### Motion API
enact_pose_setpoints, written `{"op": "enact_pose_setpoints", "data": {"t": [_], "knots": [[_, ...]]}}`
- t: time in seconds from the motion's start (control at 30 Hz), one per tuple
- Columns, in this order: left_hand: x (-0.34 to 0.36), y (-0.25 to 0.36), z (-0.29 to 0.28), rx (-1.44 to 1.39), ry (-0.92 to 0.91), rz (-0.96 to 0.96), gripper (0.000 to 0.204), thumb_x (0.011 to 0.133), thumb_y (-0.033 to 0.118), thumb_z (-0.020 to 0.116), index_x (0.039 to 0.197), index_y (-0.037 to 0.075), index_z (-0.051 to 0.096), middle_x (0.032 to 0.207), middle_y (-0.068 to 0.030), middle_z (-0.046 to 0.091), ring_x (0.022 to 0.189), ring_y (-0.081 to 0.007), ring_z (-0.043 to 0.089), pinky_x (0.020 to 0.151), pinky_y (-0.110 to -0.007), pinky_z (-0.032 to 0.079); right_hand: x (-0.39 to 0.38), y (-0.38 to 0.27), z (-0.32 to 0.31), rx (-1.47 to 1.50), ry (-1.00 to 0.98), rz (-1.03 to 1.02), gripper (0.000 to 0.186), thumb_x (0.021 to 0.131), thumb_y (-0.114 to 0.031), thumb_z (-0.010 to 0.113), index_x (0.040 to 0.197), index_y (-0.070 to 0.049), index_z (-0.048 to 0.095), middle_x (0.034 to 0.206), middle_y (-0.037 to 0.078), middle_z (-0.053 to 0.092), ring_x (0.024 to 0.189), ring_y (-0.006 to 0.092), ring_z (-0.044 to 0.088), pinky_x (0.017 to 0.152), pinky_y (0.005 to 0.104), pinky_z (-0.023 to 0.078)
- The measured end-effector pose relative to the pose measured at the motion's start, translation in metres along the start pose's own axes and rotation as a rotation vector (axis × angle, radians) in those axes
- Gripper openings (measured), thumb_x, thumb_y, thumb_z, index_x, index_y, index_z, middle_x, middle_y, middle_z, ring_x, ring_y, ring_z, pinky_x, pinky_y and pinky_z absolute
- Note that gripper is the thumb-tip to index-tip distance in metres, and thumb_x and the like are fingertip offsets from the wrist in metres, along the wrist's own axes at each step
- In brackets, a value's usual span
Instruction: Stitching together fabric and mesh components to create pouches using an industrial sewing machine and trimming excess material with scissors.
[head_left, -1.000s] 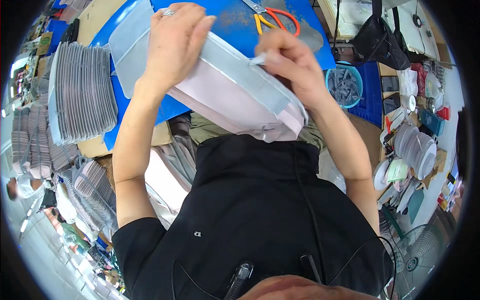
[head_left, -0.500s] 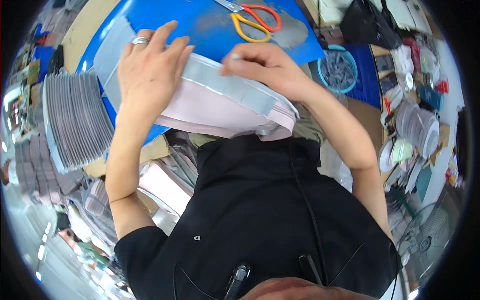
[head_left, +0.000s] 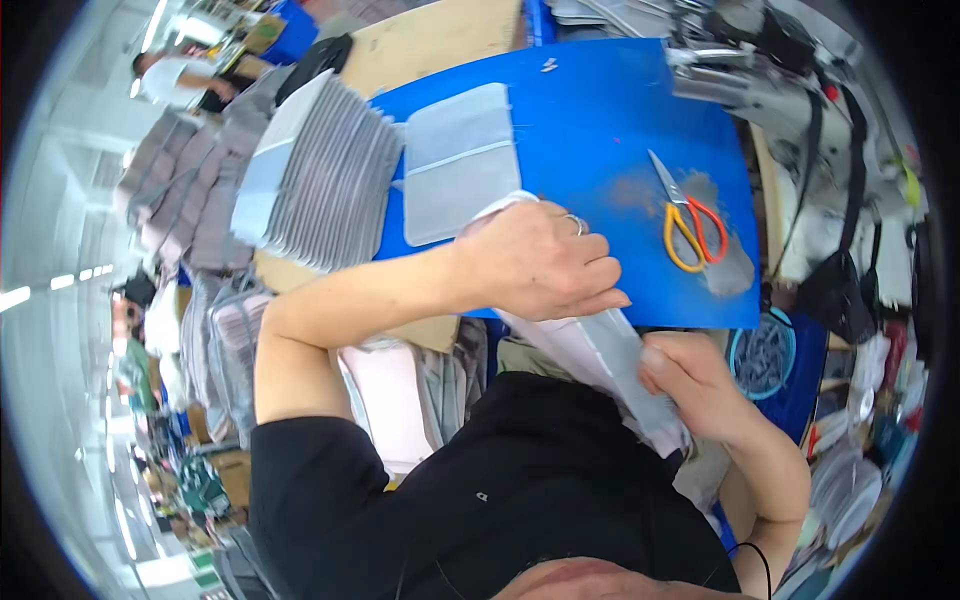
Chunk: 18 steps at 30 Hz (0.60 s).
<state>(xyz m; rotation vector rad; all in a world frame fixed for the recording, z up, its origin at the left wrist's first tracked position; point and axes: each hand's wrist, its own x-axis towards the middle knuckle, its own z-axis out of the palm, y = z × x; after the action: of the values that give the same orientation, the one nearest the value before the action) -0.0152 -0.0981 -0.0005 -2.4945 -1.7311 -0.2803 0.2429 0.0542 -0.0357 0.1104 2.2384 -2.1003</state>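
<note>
A pink and grey fabric piece (head_left: 580,355) slants down from the table's front edge toward my lap. My left hand (head_left: 545,258), a ring on one finger, is closed over its upper end, back of the hand up. Lower down, my right hand (head_left: 700,385) pinches the grey strip along the right edge, thumb on top. On the blue tabletop (head_left: 585,120) beyond my left hand lies a flat grey fabric panel (head_left: 462,190). Scissors (head_left: 685,228) with one orange and one yellow handle rest on the right, their blades partly apart.
A tall stack of grey fabric panels (head_left: 320,190) stands left of the tabletop. At the right edge is a light-blue basket (head_left: 785,385) of grey scraps. A sewing machine (head_left: 710,78) is at the far right. Another person (head_left: 175,80) is at the far left.
The view has shifted, showing more of the tabletop and the flat panel. My left hand has turned over and closed on the fabric piece, which now slants steeply. My right hand still pinches its grey strip.
</note>
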Motion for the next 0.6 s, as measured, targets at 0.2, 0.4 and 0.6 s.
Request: {"op": "enact_pose_setpoints", "data": {"t": [0.2,0.4,0.6], "knots": [[-0.093,-0.059,-0.028,0.149,0.202,-0.430,0.020,0.095,0.017,0.060,0.076,0.009,0.059,0.070,-0.0124,0.055,0.062,-0.0360,0.059,0.055,-0.046,0.047,-0.088,0.012,-0.013,0.365,0.293,0.167,0.053,0.106,-0.043,0.054,0.067,-0.008,0.045,0.061,0.001,0.041,0.053,0.0156,0.041,0.052,0.0298,0.031],[-0.065,-0.070,0.059,0.019,-0.068,-0.753,0.025,0.096,0.030,0.066,0.092,0.005,0.067,0.087,-0.0169,0.067,0.081,-0.0375,0.066,0.071,-0.048,0.052,-0.064,0.053,-0.035,0.665,0.626,-0.173,0.046,0.113,-0.037,0.038,0.103,-0.001,0.065,0.106,0.016,0.073,0.052,0.0087,0.050,0.053,0.0239,0.042],[0.062,-0.014,0.119,-0.268,0.142,-0.217,0.048,0.090,0.033,0.076,0.126,0.005,0.062,0.119,-0.0211,0.068,0.109,-0.0407,0.064,0.091,-0.048,0.051,0.001,0.028,-0.036,-0.597,0.606,-0.432,0.025,0.104,-0.019,0.055,0.122,-0.012,0.071,0.113,0.006,0.072,0.076,0.0155,0.065,0.062,0.0251,0.051]]}}
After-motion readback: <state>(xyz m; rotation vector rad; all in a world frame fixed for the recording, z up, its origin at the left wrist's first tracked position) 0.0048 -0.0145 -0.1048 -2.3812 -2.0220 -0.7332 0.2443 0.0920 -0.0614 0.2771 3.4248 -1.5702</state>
